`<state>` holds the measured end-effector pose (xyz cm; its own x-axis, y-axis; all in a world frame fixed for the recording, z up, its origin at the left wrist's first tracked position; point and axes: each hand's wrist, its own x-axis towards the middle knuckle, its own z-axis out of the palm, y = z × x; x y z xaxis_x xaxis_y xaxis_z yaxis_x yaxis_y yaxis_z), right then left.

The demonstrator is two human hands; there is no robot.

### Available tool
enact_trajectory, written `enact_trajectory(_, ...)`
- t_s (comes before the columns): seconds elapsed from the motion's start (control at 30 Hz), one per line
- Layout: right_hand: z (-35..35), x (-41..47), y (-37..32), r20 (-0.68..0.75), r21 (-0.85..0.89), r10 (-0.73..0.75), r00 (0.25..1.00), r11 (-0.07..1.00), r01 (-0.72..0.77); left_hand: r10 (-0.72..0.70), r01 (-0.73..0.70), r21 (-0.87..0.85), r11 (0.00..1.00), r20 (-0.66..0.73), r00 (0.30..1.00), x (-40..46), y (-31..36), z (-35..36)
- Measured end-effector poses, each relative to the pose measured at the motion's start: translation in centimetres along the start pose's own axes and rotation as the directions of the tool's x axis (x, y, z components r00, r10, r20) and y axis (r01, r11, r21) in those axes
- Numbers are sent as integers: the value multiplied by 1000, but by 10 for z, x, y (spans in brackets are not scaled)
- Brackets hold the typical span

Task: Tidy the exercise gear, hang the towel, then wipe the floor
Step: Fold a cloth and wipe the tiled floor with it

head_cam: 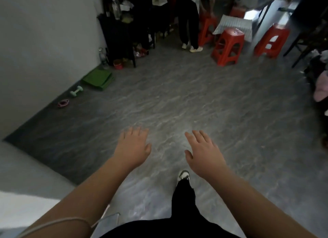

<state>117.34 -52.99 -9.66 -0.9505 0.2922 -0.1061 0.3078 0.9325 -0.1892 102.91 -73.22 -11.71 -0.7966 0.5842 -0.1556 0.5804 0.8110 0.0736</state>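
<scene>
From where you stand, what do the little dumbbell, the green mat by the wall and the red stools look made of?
The dumbbell looks coated in matte pale-green rubber or vinyl; it shows no metallic shine. The green mat seems soft foam, folded in thick layers. The red stools look like glossy moulded plastic, with one-piece legs and cut-outs.

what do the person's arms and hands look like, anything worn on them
Both forearms are bare, with no sleeves in view. The left hand and right hand wear no gloves, rings or watch. A thin pale cord crosses the left arm near the elbow.
</scene>
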Motion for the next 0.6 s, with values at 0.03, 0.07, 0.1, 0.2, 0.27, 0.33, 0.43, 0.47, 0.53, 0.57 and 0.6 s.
enact_trajectory(0.03,-1,31,7,-7,-11,-14,1000,1000,14,-14,14,-8,1000,-2,1000,29,-4,-2)
enact_trajectory(0.07,-3,64,15,-10,-15,-27,1000,1000,27,-28,28,-18,999,-1,1000,60,-7,-4)
enact_trajectory(0.1,-5,98,23,-7,-13,-36,999,999,36,-40,40,-24,999,0,999,91,-10,-8)
enact_trajectory(0.2,-21,200,41,17,-11,-94,995,996,94,-88,88,-46,995,-7,996,181,-17,-32)
enact_trajectory(0.27,-37,267,45,26,-9,-143,989,990,143,-128,126,-63,990,-24,992,235,-27,-50)
enact_trajectory(0.33,-52,331,43,33,-18,-190,981,982,190,-163,161,-68,985,-21,986,286,-42,-68)
enact_trajectory(0.43,-66,421,33,52,-19,-234,971,972,235,-199,196,-81,977,-27,980,354,-71,-86)
enact_trajectory(0.47,-68,452,28,61,-10,-247,967,969,248,-208,204,-84,975,-32,978,377,-84,-91)
enact_trajectory(0.53,-70,512,17,74,-2,-268,961,963,269,-231,227,-82,970,-31,973,424,-113,-96)
enact_trajectory(0.57,-69,542,11,76,-12,-276,958,961,278,-246,243,-83,967,-27,969,448,-128,-97)
enact_trajectory(0.6,-68,574,4,78,-19,-284,956,958,286,-259,256,-90,962,-21,966,475,-145,-98)
